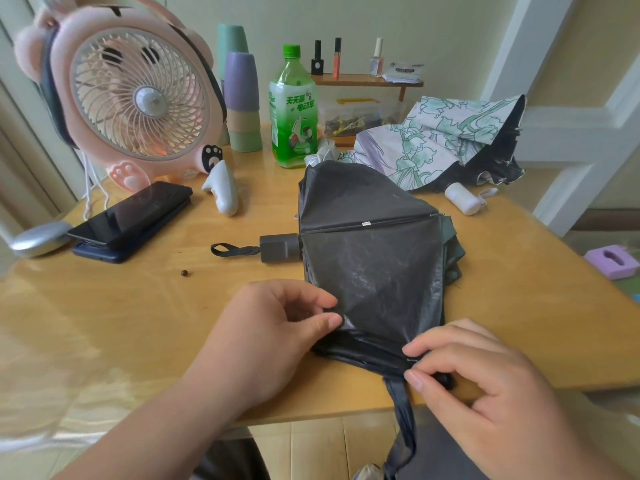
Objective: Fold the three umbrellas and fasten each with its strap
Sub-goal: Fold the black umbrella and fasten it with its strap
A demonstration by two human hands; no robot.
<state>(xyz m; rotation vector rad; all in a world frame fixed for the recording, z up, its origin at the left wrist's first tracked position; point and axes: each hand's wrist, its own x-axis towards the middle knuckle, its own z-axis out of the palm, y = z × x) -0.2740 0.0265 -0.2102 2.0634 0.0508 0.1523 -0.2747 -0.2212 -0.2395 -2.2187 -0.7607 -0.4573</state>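
Observation:
A black umbrella (370,244) lies collapsed on the wooden table (145,306), its canopy spread flat and its grey handle (278,248) with a wrist loop pointing left. My left hand (277,327) pinches the canopy's near edge between thumb and fingers. My right hand (485,382) pinches a rib tip at the canopy's near corner, where the dark strap (403,410) hangs over the table edge. A floral umbrella (443,140) lies loosely bunched at the back right, its white handle (462,199) toward me. A third umbrella is not clearly visible.
A pink fan (138,95) stands at the back left beside stacked cups (242,98) and a green bottle (294,109). Two phones (131,220), a white device (223,188) and a small brown bead (184,273) lie on the left. A small shelf (367,79) stands behind.

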